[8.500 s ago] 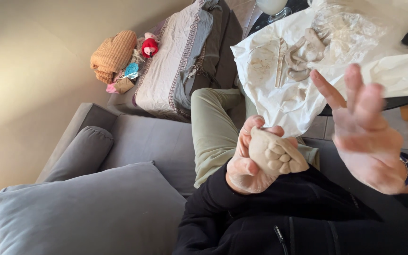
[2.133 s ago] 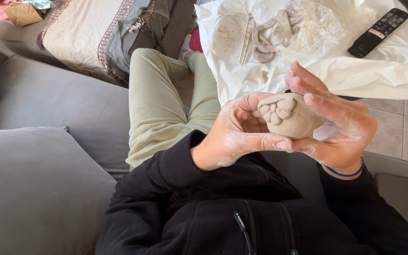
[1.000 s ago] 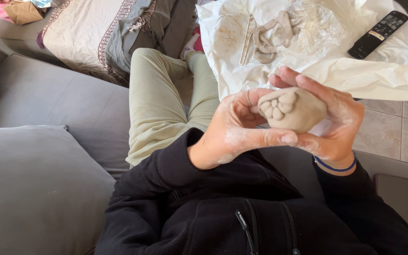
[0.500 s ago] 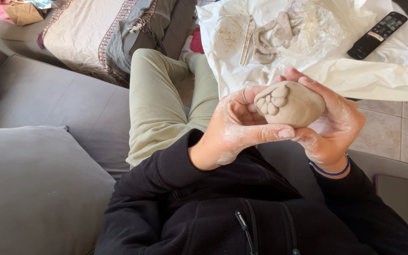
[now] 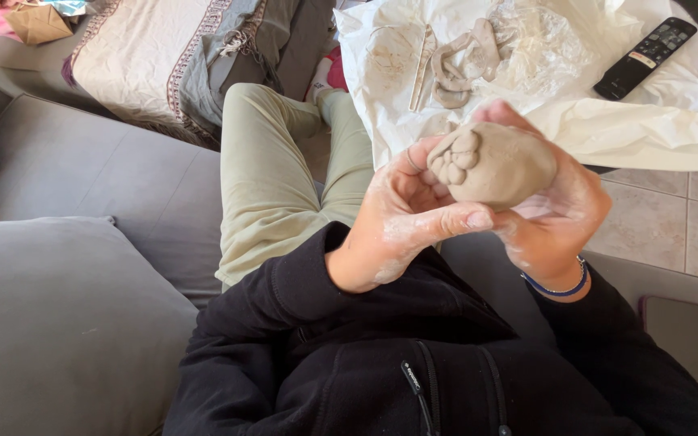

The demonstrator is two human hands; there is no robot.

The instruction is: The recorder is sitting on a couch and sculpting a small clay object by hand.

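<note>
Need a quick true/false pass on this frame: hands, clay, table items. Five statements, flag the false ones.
1. Both hands, left hand and right hand, hold the grey-brown clay lump. True.
2. The clay lump rests on the white paper sheet. False: it is held up above the lap.
3. A black remote control lies on the white sheet. True.
4. The right wrist is bare. False: it wears a blue bracelet.
5. Curved clay strips lie on the sheet. True.

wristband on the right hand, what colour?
Blue, a thin band on the wrist of the right hand. Head view shows it.
</note>
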